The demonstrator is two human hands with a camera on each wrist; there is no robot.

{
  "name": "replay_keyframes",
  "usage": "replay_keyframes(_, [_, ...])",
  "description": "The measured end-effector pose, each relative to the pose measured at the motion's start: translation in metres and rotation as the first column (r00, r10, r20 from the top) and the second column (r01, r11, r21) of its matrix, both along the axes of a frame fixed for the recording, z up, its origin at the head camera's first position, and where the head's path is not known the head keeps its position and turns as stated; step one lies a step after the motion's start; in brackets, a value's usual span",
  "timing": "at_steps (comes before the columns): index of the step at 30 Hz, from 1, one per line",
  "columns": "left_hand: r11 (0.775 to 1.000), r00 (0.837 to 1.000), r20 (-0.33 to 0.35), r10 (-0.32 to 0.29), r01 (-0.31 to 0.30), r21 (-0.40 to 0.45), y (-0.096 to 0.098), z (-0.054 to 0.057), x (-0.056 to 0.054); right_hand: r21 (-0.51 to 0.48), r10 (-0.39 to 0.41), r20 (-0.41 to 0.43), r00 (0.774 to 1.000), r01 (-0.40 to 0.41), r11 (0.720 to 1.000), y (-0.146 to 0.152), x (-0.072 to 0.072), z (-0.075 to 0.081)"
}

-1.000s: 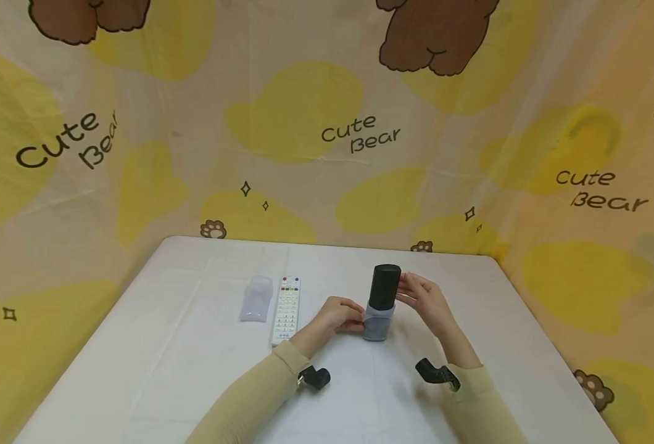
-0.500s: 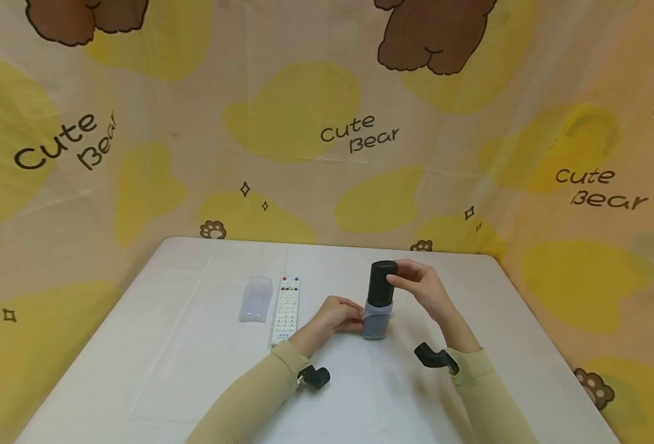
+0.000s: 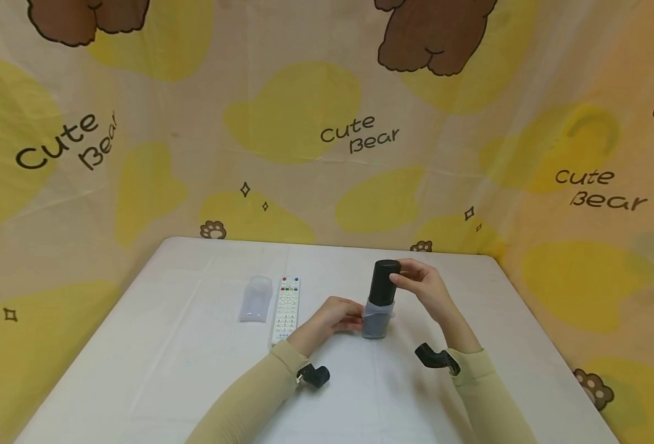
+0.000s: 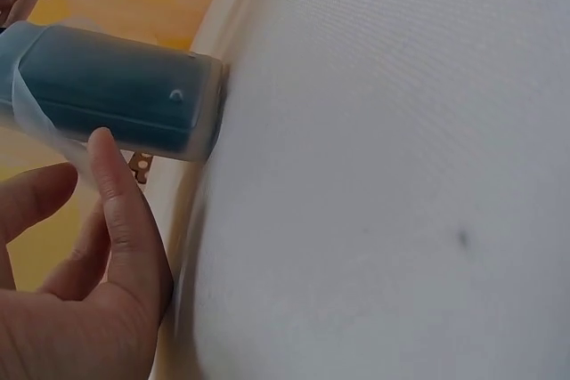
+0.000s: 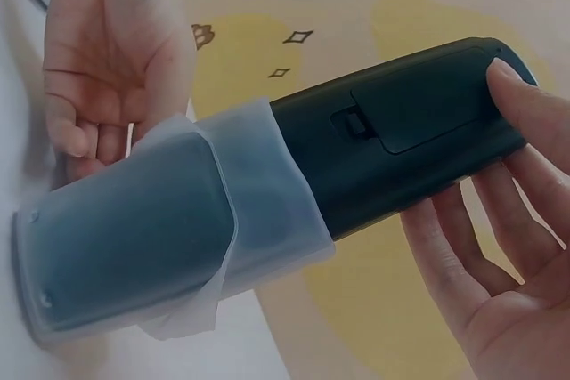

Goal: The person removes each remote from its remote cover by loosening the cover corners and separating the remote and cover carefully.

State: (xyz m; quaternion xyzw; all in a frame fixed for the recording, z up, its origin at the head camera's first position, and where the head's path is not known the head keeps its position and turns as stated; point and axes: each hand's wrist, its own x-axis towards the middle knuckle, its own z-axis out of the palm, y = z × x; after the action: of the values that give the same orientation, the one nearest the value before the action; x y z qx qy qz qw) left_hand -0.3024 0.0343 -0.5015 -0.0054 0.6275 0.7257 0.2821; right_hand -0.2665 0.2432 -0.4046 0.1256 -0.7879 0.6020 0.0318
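A black remote control (image 3: 384, 282) stands on end, its lower part inside a translucent protective sleeve (image 3: 376, 322). My right hand (image 3: 426, 288) grips the remote's upper end, with the thumb (image 5: 508, 86) on its back near the battery cover and the other fingers along the far side. Close beside the sleeve is my left hand (image 3: 334, 319), low over the table. In the left wrist view one fingertip (image 4: 102, 141) meets the sleeve's lower edge, and a gap shows between thumb and finger around the loose sleeve flap (image 4: 44, 122). Whether that flap is touched is unclear.
A white remote control (image 3: 287, 311) with many buttons lies left of my left hand. Next to it lies another translucent sleeve (image 3: 256, 300), flat on the white table (image 3: 194, 370). A printed cloth (image 3: 282, 135) hangs behind and at both sides.
My right hand has moved up and left from beside the black remote's side to a grip on its upper end. The left hand has hardly moved.
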Motion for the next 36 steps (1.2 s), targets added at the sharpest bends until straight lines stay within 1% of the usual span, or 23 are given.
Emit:
replay_keyframes(3, [1.000,1.000,0.009,0.013,-0.013,-0.005,-0.001,0.001,-0.001,-0.015,-0.001,-0.002,1.000,0.001,1.000,0.001,-0.001,-0.001])
replay_keyframes(6, [1.000,1.000,0.001,0.025,-0.025,-0.013,-0.003,0.001,-0.003,-0.031,-0.006,-0.001,1.000,0.006,0.999,0.002,-0.001,-0.002])
replay_keyframes(10, [0.999,0.999,-0.016,0.034,-0.034,-0.026,-0.006,0.002,-0.006,-0.086,-0.009,0.003,1.000,0.009,0.996,0.004,0.000,-0.002])
replay_keyframes(13, [0.998,0.999,-0.034,0.028,-0.030,-0.051,-0.009,0.003,-0.007,-0.133,-0.008,0.007,1.000,0.009,0.991,0.005,0.000,-0.002])
replay_keyframes(18, [0.994,0.999,-0.051,-0.002,-0.003,-0.112,-0.013,0.008,-0.007,-0.169,-0.030,0.020,0.999,0.033,0.985,0.007,0.001,-0.003])
replay_keyframes(22, [0.990,0.999,-0.043,-0.009,0.003,-0.141,-0.012,0.013,-0.007,-0.201,-0.038,0.017,0.999,0.041,0.979,0.010,0.001,-0.004])
replay_keyframes(26, [0.990,1.000,-0.002,0.004,-0.004,-0.143,-0.010,0.015,-0.007,-0.230,-0.031,0.013,0.999,0.033,0.973,0.010,0.002,-0.003])
replay_keyframes(29, [0.992,1.000,0.019,0.016,-0.013,-0.128,-0.008,0.016,-0.005,-0.253,-0.018,0.011,1.000,0.020,0.967,0.009,0.002,-0.004])
replay_keyframes(36, [0.996,0.999,0.007,0.032,-0.031,-0.080,-0.006,0.014,-0.004,-0.313,-0.008,-0.003,1.000,0.007,0.950,0.012,0.003,-0.008])
